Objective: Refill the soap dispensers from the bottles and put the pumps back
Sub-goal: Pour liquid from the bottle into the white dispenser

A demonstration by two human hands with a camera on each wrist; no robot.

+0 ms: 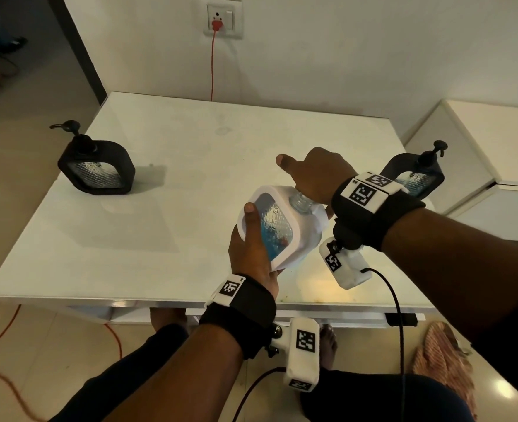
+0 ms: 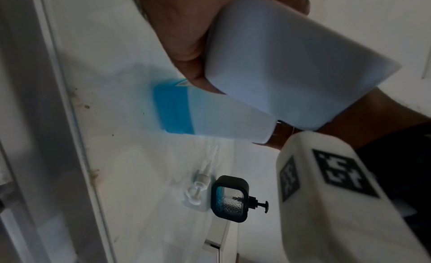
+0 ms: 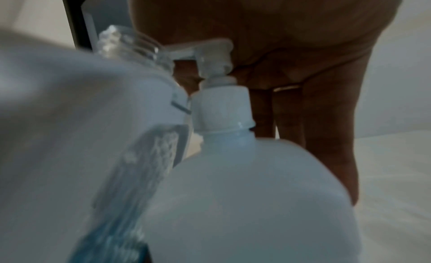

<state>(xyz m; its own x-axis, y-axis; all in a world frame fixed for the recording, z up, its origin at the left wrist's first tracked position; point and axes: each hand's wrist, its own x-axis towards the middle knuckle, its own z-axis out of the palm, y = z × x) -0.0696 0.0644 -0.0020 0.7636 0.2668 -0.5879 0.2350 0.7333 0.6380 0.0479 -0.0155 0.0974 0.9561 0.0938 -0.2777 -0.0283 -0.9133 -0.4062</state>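
the left hand (image 1: 253, 254) has its grip wrapped round a white soap dispenser (image 1: 277, 226), tilted over the near edge of the white worktop (image 1: 190, 153), its clear threaded neck open and some blue soap showing in the window. the right hand (image 1: 315, 175) hangs over the pump head of a white refill bottle (image 3: 251, 202), which stands just beside the dispenser and is hidden behind it from the head view; its fingers reach down behind the pump, thumb stuck out, and i cannot tell whether that grip actually closes on anything. a loose white pump (image 2: 198, 186) lies flat on the worktop further right, just beside a black dispenser (image 1: 414, 175) with its pump on. another black dispenser (image 1: 98, 167) stands well apart at the far left. a red cable (image 1: 212, 65) drops from a wall socket (image 1: 222, 16) behind the worktop.
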